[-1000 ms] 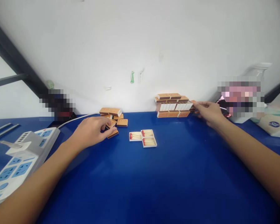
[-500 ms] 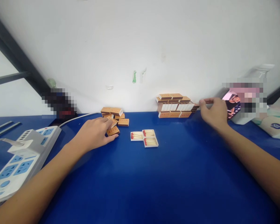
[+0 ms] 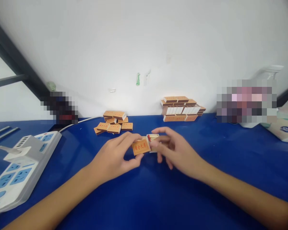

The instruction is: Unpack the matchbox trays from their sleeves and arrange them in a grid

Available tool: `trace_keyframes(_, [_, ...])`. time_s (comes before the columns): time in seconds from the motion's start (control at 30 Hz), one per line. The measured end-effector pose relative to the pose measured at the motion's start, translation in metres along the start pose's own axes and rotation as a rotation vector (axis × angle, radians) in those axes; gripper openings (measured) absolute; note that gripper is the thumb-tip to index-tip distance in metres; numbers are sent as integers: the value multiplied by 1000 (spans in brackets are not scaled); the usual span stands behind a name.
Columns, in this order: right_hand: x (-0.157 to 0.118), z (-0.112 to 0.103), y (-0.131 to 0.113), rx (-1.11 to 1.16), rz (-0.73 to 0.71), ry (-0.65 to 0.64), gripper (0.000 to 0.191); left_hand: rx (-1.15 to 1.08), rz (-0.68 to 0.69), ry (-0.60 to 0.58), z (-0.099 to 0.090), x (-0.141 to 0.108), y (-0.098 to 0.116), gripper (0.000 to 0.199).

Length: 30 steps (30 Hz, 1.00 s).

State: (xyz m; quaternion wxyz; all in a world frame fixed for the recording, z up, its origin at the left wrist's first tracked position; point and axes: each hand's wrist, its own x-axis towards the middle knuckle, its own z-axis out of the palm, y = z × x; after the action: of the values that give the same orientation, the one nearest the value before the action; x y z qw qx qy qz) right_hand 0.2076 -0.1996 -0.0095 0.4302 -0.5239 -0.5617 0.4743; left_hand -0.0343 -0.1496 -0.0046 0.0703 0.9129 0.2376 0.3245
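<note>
My left hand [image 3: 120, 155] grips an orange matchbox [image 3: 141, 147] between thumb and fingers, its printed face toward me. Right beside it, my right hand [image 3: 174, 150] has its fingers apart and curved over the open match trays [image 3: 154, 137], where red-tipped matches show; its fingertips are near the matchbox's right end. Part of the trays is hidden behind the matchbox and the fingers. A loose pile of matchboxes [image 3: 114, 128] lies beyond my left hand. Against the wall stands a neat stack of matchboxes [image 3: 179, 118], some with white ends facing out.
A white power strip [image 3: 26, 179] with a plugged-in adapter [image 3: 25, 150] lies on the blue table [image 3: 144, 198] at the left. A blurred device [image 3: 244, 103] and a tissue pack [image 3: 283, 124] are at the right. A white wall rises behind.
My left hand has moved right from the pile and now holds a matchbox over the trays. My right hand has come from beside the stack to the trays at the centre.
</note>
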Motion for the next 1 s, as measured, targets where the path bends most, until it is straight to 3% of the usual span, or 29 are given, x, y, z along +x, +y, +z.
trace_keyframes(0.1, [-14, 22, 1, 80, 18, 8, 53, -29, 41, 12, 8, -3, 5, 44])
trace_keyframes(0.4, [-10, 12, 3, 55, -31, 37, 40, -82, -53, 97, 17, -4, 5, 40])
trace_keyframes(0.6, [-12, 14, 3, 173, -117, 258, 50, -142, -170, 205, 17, -1, 8, 34])
trace_keyframes(0.63, [-13, 14, 2, 186, -108, 240, 48, -142, -177, 224, 17, -1, 8, 34])
trace_keyframes(0.8, [-19, 18, -2, 197, 16, -85, 46, -174, -150, 226, 16, 0, 9, 31])
trace_keyframes(0.93, [-17, 16, -3, 213, 16, 30, 42, -171, -175, 178, 17, -2, 8, 33])
trace_keyframes(1.0, [-16, 15, -3, 210, 33, 19, 40, -174, -164, 165, 17, -3, 8, 35])
